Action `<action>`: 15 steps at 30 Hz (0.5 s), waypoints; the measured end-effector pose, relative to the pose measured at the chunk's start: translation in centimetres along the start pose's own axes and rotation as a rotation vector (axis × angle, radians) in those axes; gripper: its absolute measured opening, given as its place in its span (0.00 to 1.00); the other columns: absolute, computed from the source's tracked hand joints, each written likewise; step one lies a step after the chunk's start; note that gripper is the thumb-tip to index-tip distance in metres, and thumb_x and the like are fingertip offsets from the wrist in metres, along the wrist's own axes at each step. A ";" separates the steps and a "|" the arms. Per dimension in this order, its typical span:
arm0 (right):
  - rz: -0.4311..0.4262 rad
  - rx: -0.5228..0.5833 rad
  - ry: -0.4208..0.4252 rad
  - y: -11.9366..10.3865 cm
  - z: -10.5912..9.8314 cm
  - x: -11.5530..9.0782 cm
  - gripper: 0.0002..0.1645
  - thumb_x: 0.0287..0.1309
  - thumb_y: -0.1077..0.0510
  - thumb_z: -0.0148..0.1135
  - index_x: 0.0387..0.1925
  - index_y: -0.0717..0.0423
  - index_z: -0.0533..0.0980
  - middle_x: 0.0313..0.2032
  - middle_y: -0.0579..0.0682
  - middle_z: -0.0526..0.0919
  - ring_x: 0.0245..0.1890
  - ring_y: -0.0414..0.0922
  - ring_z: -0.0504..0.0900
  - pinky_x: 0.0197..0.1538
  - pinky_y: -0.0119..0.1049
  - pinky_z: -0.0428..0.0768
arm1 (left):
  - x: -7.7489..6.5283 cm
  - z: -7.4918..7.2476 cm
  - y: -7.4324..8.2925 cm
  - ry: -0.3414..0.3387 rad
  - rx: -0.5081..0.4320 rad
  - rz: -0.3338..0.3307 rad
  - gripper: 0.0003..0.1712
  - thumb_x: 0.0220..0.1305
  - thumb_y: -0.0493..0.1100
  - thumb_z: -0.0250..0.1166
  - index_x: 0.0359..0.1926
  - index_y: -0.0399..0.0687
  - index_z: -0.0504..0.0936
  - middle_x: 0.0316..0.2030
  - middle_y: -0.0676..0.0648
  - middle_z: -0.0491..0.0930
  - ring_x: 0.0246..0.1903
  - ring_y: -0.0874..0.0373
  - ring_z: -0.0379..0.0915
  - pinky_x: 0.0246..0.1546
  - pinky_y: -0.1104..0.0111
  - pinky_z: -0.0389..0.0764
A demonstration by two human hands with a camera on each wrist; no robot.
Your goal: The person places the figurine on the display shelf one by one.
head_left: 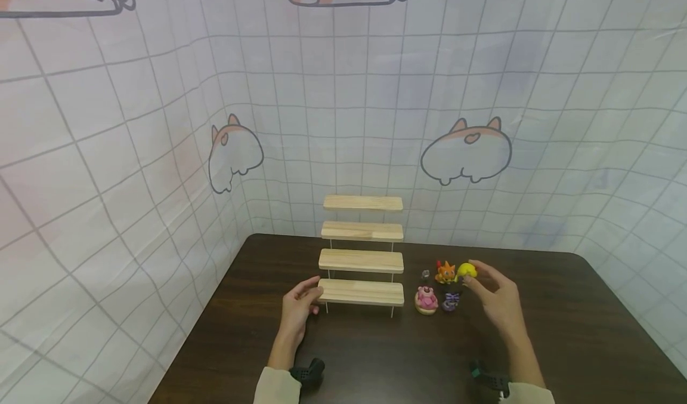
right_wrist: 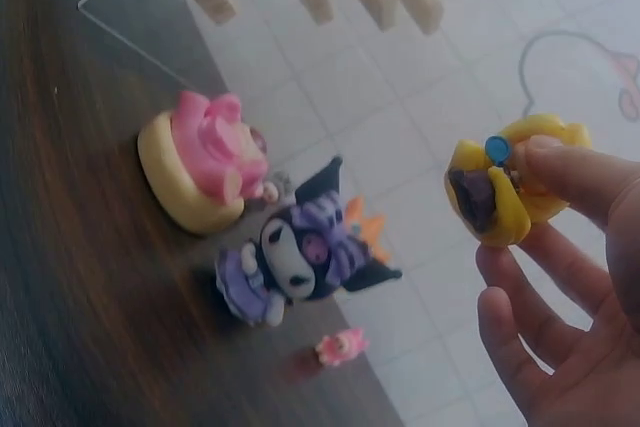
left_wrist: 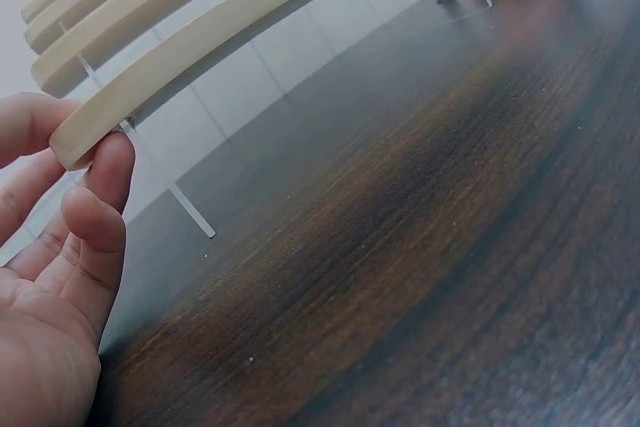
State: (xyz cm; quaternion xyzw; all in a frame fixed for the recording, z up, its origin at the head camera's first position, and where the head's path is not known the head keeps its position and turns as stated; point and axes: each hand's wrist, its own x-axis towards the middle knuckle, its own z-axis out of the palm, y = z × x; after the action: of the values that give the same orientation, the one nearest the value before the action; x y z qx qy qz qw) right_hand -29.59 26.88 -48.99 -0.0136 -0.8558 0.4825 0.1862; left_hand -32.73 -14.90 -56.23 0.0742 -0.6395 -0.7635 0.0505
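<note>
Tbl (head_left: 376,356): hands (head_left: 501,305) grip rack (head_left: 361,292), prob. toy (head_left: 467,270)

Soft, even light in head view; faint sheen on dark tabletop (head_left: 370,353); wrist views hazy, soft.

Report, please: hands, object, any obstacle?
Left hand grips pale wooden four-tier rack. Right hand pinches small yellow figurine. Possible obstacle: cream-based pink bear figurine beside rack.

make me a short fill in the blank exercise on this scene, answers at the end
1. The ____ hand holds the small, rounded yellow figurine.
2. The pale, stepped wooden shelf has ____ planks.
3. The left hand pinches the ____ end of the shelf's lowest plank.

Missing words: right; four; left
</note>
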 end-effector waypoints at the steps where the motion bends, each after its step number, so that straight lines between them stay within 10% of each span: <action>1: -0.009 -0.001 0.001 -0.2 0.1 0.0 0.28 0.68 0.46 0.65 0.65 0.50 0.77 0.55 0.57 0.83 0.43 0.28 0.75 0.41 0.33 0.76 | 0.0 0.0 0.0 0.000 0.001 -0.001 0.23 0.65 0.39 0.71 0.61 0.38 0.82 0.40 0.50 0.88 0.28 0.62 0.76 0.24 0.74 0.76; 15: -0.091 0.077 -0.061 -2.5 1.9 -0.4 0.26 0.68 0.50 0.67 0.64 0.51 0.78 0.53 0.55 0.82 0.44 0.28 0.78 0.43 0.27 0.79 | -0.1 0.0 0.1 -0.009 0.003 0.002 0.24 0.66 0.39 0.70 0.61 0.38 0.81 0.40 0.50 0.88 0.28 0.62 0.75 0.24 0.74 0.75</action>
State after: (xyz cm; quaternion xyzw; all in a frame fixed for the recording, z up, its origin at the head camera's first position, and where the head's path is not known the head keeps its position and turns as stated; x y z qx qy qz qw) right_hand -29.46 23.93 -47.94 0.0472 -0.8415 0.5065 0.1819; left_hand -32.67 -14.94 -56.10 0.0703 -0.6410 -0.7628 0.0484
